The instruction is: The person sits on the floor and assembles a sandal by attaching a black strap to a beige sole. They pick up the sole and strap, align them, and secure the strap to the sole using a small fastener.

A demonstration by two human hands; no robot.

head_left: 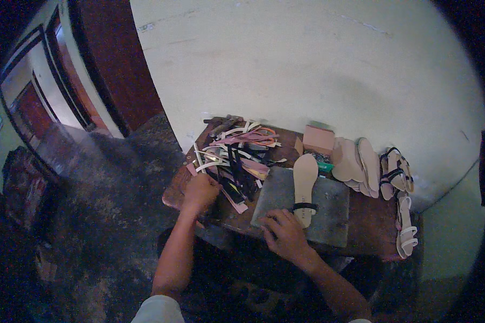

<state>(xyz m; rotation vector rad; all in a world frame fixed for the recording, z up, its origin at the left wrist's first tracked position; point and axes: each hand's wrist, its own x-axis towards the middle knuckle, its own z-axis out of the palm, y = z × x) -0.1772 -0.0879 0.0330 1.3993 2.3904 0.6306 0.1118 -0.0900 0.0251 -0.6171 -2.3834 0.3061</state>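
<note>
A beige sandal sole [305,183] with a black strap [305,206] across its lower end lies on a dark grey slab [277,188]. My right hand [288,237] rests at the near end of the sole, its fingers slightly bent and apart beside the strap; I see nothing in its grip. Over at the left side of the table, my left hand [201,192] is closed at the edge of a tangled pile of straps [237,156] in black, white and pink. What its fingertips hold, if anything, is hidden by the hand.
Behind the sole stands a pink open box [318,141] of small dark pieces, near a green item [324,166]. Several beige soles [355,161], black-strapped sandals [396,171] and a white-strapped sandal [406,229] line the right. A hammer-like tool [223,124] lies by the wall [307,64].
</note>
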